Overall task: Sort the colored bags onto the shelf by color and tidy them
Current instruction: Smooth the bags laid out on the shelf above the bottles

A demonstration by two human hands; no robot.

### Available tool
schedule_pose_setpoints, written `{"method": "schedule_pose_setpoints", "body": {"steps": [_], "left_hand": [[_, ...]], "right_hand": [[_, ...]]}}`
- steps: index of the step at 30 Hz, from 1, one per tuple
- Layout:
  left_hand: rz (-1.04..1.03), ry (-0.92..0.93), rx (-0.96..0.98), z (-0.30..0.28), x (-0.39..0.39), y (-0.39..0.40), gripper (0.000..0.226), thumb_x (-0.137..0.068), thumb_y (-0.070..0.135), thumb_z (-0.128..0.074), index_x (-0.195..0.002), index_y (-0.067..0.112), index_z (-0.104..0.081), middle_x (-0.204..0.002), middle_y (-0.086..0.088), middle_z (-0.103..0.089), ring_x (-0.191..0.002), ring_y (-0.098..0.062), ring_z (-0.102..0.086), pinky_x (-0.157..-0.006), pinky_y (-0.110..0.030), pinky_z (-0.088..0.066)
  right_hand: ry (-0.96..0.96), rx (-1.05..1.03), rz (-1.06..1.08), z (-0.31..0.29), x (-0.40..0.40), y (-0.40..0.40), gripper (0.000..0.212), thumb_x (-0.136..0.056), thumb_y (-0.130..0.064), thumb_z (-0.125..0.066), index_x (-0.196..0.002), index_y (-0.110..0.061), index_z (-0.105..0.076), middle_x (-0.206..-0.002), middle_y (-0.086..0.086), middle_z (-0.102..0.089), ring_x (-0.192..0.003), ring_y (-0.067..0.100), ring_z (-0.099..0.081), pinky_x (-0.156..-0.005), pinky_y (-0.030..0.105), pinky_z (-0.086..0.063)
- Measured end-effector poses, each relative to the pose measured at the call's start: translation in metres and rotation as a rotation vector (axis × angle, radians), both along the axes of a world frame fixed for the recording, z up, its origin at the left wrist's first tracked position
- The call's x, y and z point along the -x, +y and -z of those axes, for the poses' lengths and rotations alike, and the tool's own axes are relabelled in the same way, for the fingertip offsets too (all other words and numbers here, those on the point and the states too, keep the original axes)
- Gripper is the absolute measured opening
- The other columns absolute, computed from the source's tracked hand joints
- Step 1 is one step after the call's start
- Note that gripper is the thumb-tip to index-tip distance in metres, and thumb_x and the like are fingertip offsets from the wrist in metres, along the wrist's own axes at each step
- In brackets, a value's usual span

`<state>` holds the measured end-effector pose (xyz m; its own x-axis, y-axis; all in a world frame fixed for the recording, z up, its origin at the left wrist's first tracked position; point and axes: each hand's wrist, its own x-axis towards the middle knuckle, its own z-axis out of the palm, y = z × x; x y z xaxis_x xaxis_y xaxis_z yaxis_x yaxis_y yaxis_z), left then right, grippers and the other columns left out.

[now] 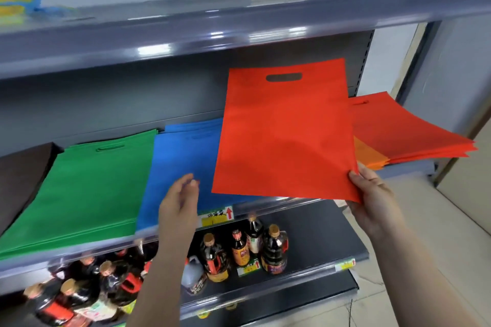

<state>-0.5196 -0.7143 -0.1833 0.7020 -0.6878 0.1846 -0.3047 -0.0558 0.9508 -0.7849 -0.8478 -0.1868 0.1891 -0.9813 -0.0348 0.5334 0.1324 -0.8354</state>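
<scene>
Head view: a red bag is pinched at its corner by the right hand above the shelf; the left hand is held relaxed, empty, before it.

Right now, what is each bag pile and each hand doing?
Red bag: flat, lifted, pinched at its corner by the right hand.
Left hand: relaxed, no grip on anything.
Red pile: stacked, edges fanned.
Blue pile: lying flat.
Green pile: lying flat.
Dark pile: lying flat.
</scene>
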Motion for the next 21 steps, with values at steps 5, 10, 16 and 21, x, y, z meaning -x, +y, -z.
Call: {"method": "schedule_pose_setpoints", "body": {"steps": [5,10,16,21], "left_hand": [[0.162,0.398,0.027,-0.01,0.081,-0.03,0.021,-0.097,0.029,-0.046,-0.093,0.022,-0.066,-0.081,0.009,-0.072,-0.074,-0.015,-0.065,-0.073,-0.042,-0.051],[0.294,0.353,-0.038,-0.006,0.125,-0.068,0.024,-0.09,0.009,-0.058,-0.111,0.019,-0.065,-0.098,0.009,-0.071,-0.089,-0.006,-0.068,-0.078,-0.024,-0.052],[0.367,0.185,-0.067,-0.004,0.16,-0.126,0.03,-0.09,0.009,-0.059,-0.109,0.033,-0.06,-0.092,0.017,-0.072,-0.093,-0.002,-0.066,-0.085,-0.022,-0.047],[0.392,0.092,-0.086,-0.002,0.18,-0.184,0.029,-0.09,0.011,-0.06,-0.111,0.031,-0.06,-0.083,0.022,-0.07,-0.093,-0.002,-0.063,-0.086,-0.024,-0.046]], "right_hand": [[0.035,-0.011,-0.032,0.003,0.062,-0.011,0.03,-0.076,-0.012,-0.053,-0.097,-0.016,-0.075,-0.094,-0.001,-0.074,-0.08,0.009,-0.069,-0.066,0.02,-0.057],[0.066,-0.014,0.0,0.001,0.113,-0.031,0.025,-0.076,-0.012,-0.059,-0.094,-0.015,-0.075,-0.092,0.001,-0.074,-0.077,0.009,-0.07,-0.063,0.02,-0.056],[0.171,0.005,0.072,-0.001,0.153,-0.076,0.033,-0.097,0.0,-0.036,-0.102,-0.015,-0.065,-0.078,-0.001,-0.073,-0.059,0.012,-0.066,-0.051,0.023,-0.054],[0.251,0.025,0.166,-0.005,0.178,-0.128,0.029,-0.096,0.002,-0.04,-0.108,-0.01,-0.063,-0.083,-0.001,-0.074,-0.072,0.009,-0.069,-0.062,0.021,-0.055]]}}
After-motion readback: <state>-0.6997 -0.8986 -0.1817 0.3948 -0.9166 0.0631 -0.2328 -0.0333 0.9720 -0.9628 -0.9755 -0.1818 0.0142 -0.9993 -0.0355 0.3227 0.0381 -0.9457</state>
